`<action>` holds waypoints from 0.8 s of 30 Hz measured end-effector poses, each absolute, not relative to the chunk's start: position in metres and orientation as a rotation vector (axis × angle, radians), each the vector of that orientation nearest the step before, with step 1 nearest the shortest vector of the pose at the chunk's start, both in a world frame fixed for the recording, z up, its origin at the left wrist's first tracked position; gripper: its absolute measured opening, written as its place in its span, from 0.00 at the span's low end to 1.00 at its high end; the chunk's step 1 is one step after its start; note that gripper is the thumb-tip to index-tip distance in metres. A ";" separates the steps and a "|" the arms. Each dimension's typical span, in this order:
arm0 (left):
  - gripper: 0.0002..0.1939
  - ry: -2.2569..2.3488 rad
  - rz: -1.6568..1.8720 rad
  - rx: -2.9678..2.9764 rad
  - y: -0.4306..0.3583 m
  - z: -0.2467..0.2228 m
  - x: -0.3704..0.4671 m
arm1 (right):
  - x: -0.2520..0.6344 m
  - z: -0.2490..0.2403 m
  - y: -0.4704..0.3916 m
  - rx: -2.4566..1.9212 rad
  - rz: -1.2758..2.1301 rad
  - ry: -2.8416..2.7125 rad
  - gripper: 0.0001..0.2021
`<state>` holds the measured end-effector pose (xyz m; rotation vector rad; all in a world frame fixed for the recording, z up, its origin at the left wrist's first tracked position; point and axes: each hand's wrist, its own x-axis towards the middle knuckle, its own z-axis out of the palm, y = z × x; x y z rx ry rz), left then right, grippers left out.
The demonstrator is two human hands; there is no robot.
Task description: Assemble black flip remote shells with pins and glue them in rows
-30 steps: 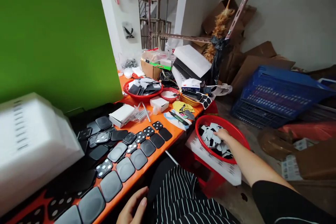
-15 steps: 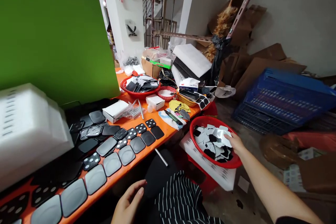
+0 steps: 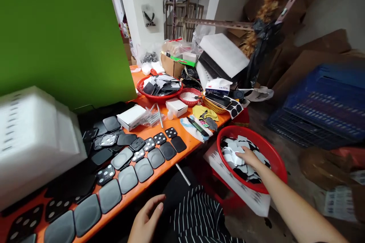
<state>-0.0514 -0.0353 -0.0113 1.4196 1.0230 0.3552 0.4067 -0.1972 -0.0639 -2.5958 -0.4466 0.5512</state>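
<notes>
Right hand (image 3: 248,157): fingers among loose flat pieces (image 3: 229,155) in 1 red basin (image 3: 281,165) beside the table (image 3: 190,143); grip indeterminable. Left hand (image 3: 144,222): loosely open, empty. Apparent step: reaching in; separating 1 piece would call for a pinch.

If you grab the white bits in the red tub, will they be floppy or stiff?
The white bits look thin, so they're probably light. They seem to lie mostly flat, so maybe a little stiff. They're piled loosely in the red tub, so some might slide when the right hand moves them.
</notes>
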 end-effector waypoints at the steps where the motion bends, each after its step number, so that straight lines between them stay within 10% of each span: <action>1: 0.26 1.029 0.354 1.415 -0.034 -0.012 -0.051 | 0.408 -0.065 -0.195 -2.627 0.534 -0.465 0.23; 15: 0.19 0.832 0.330 1.583 -0.025 -0.042 -0.053 | 0.371 -0.065 -0.152 -3.063 0.394 -0.543 0.38; 24: 0.18 0.823 0.417 1.724 -0.005 -0.011 -0.059 | 0.387 -0.081 -0.131 -2.991 0.575 -0.772 0.27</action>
